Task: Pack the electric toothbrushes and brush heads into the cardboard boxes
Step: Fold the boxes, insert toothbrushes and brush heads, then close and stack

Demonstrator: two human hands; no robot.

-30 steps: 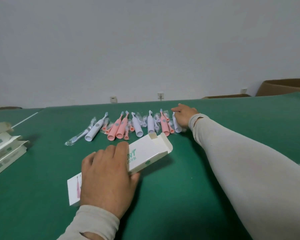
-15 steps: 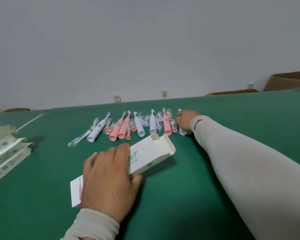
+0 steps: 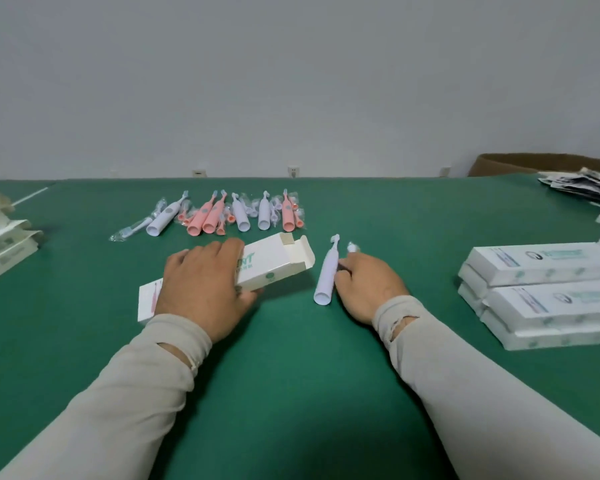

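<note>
Head view, the only one. Left hand point(image 3: 205, 289) flat across an open cardboard box point(image 3: 257, 268), fingers curled over its far edge and thumb under the near edge, pinning it to the green table point(image 3: 291, 393). Box lying with long axis running from near-left to far-right, open mouth with flaps point(image 3: 300, 252) raised at the far-right end.

Right hand point(image 3: 368, 285) just right of that mouth, fingers curled around a white toothbrush point(image 3: 326, 271) and, apparently, a wrapped brush head point(image 3: 352, 247) poking out beyond the knuckles; exact pinch hidden behind the hand. Toothbrush long axis nearly straight away from the body, bristles far, hollow base near, so roughly crosswise to the box axis and not yet aligned with it. Right hand plainly the nearer one to the mouth; probably a turn of the brush toward the opening called for before sliding in.

Further off: row of pink and white toothbrushes point(image 3: 222, 216) along the far side; stacked closed boxes point(image 3: 541, 292) at right; flat unfilled boxes point(image 3: 0, 244) at left.
</note>
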